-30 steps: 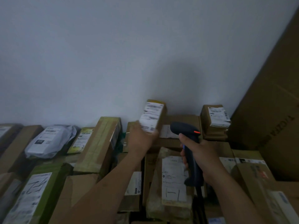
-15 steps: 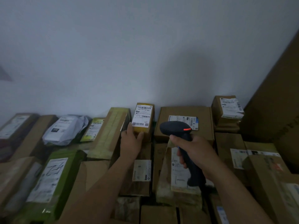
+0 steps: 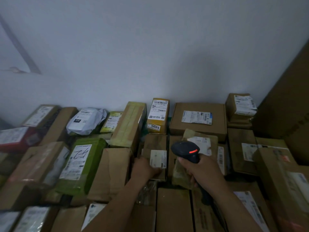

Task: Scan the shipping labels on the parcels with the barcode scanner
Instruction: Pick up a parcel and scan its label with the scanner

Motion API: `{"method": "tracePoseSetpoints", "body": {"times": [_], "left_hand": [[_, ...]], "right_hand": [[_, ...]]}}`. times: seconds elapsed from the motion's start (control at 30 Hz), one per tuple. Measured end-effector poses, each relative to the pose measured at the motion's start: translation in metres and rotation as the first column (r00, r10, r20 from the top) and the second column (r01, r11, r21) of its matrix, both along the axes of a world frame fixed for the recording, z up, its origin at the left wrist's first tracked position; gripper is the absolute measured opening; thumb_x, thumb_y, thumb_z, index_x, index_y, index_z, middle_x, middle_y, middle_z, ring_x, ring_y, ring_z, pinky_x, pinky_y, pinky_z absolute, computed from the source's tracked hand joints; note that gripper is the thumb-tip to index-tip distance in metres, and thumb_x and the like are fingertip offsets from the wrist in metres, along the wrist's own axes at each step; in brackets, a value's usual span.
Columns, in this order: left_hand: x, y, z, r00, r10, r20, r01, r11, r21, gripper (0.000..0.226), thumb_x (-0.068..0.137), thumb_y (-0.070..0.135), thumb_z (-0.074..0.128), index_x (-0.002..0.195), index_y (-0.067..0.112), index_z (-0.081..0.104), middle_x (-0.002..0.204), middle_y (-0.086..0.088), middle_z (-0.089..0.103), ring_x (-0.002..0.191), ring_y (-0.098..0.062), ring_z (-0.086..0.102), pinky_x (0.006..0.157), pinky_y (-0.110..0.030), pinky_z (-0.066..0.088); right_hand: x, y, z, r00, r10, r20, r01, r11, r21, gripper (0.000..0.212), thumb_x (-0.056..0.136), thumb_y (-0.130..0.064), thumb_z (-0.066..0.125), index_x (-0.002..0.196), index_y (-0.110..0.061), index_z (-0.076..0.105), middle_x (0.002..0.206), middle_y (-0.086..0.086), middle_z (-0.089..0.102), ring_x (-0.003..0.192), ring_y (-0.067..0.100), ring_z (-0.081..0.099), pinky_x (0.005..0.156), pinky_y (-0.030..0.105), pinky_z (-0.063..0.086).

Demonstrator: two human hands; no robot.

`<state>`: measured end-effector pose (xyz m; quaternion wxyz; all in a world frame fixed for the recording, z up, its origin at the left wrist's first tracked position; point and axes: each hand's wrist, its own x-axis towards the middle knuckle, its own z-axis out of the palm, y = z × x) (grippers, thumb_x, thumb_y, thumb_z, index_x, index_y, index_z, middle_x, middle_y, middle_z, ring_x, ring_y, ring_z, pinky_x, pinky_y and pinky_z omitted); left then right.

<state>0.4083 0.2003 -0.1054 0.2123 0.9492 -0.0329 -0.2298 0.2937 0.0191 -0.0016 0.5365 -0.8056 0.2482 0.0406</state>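
My right hand [image 3: 199, 169] grips the handle of a dark barcode scanner [image 3: 186, 150] with an orange-lit strip, its head pointing up and left over the parcels. My left hand [image 3: 144, 169] is on the near left edge of a small brown box [image 3: 155, 144] with a white label [image 3: 158, 159]; its fingers are partly hidden. Behind it a small yellow box [image 3: 158, 115] marked 5604 stands against the wall with its label facing me. A flat brown box [image 3: 199, 117] with a white label lies right of the yellow one.
Many parcels are packed tightly below the white wall: a green-wrapped box [image 3: 82, 164], a white poly bag [image 3: 86, 120], a long taped box [image 3: 128, 123], a small box [image 3: 240, 106] at back right. A large cardboard sheet [image 3: 287, 106] leans at right.
My left hand set the yellow box down against the wall, let go, and dropped to the small brown box nearer me. The scanner came down slightly.
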Motion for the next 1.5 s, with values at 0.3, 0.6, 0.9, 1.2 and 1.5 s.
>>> {"method": "tracePoseSetpoints", "body": {"times": [0.3, 0.6, 0.9, 1.2, 1.5], "left_hand": [[0.006, 0.0, 0.001, 0.966, 0.22, -0.138, -0.247, 0.945, -0.216, 0.052, 0.079, 0.023, 0.083, 0.125, 0.009, 0.062, 0.124, -0.009, 0.066, 0.11, -0.022, 0.064, 0.073, -0.02, 0.047], [-0.012, 0.036, 0.07, 0.889, 0.455, 0.05, -0.331, 0.715, -0.615, 0.047, 0.083, 0.028, 0.078, 0.126, 0.02, 0.061, 0.116, 0.003, 0.064, 0.097, -0.014, 0.061, 0.068, -0.023, 0.05], [-0.057, 0.09, 0.148, 0.905, 0.425, -0.01, -0.251, 0.515, -0.82, 0.013, 0.086, 0.025, 0.075, 0.091, 0.037, 0.071, 0.098, 0.004, 0.07, 0.07, 0.0, 0.069, 0.055, -0.018, 0.053], [-0.103, 0.127, 0.158, 0.884, 0.467, -0.024, -0.28, 0.488, -0.827, 0.02, 0.081, 0.021, 0.08, 0.095, 0.029, 0.068, 0.1, 0.002, 0.07, 0.084, -0.015, 0.069, 0.06, -0.023, 0.053], [-0.132, 0.15, 0.158, 0.851, 0.525, 0.02, -0.296, 0.51, -0.807, 0.012, 0.082, 0.029, 0.078, 0.089, 0.031, 0.067, 0.098, 0.001, 0.07, 0.089, -0.021, 0.068, 0.062, -0.028, 0.054]], "right_hand": [[-0.002, 0.0, -0.008, 1.0, -0.028, -0.009, 0.029, 0.996, 0.084, 0.036, 0.088, -0.041, 0.07, 0.076, -0.007, 0.066, 0.063, 0.012, 0.067, 0.045, 0.016, 0.06, 0.043, 0.023, 0.049], [-0.026, 0.009, 0.019, 0.999, 0.014, 0.029, -0.017, 0.996, 0.084, 0.03, 0.085, -0.04, 0.073, 0.074, -0.013, 0.065, 0.054, 0.006, 0.064, 0.044, 0.016, 0.06, 0.043, 0.021, 0.047], [-0.095, 0.055, 0.061, 0.996, 0.01, 0.085, -0.026, 0.983, 0.182, 0.035, 0.085, -0.034, 0.074, 0.084, 0.0, 0.065, 0.055, 0.006, 0.062, 0.047, 0.018, 0.058, 0.047, 0.028, 0.05], [-0.16, 0.072, 0.099, 0.986, 0.162, 0.025, -0.161, 0.986, -0.044, 0.028, 0.085, -0.038, 0.074, 0.072, -0.017, 0.061, 0.049, 0.003, 0.061, 0.041, 0.014, 0.056, 0.046, 0.025, 0.048], [-0.198, 0.093, 0.122, 0.986, 0.165, 0.04, -0.163, 0.986, -0.037, 0.025, 0.085, -0.04, 0.073, 0.072, -0.022, 0.063, 0.052, -0.001, 0.064, 0.041, 0.012, 0.057, 0.044, 0.022, 0.047]]}}
